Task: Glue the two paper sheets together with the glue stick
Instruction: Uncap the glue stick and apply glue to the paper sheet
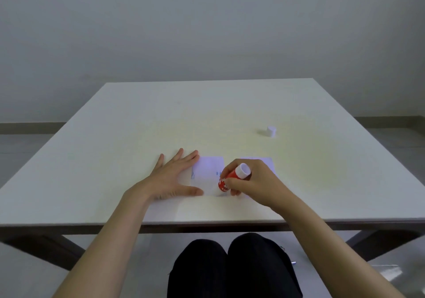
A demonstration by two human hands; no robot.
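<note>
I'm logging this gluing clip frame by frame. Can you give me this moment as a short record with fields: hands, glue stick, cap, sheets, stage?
left hand: flat, fingers spread, pressing the left edge of the left sheet
right hand: gripping the glue stick
glue stick: red body, tilted, lower end down on the left sheet, white base pointing up
cap: off, standing alone farther back to the right on the table
right sheet: beside the left one, mostly hidden by the right hand
stage: glue being applied; sheets not yet joined
</note>
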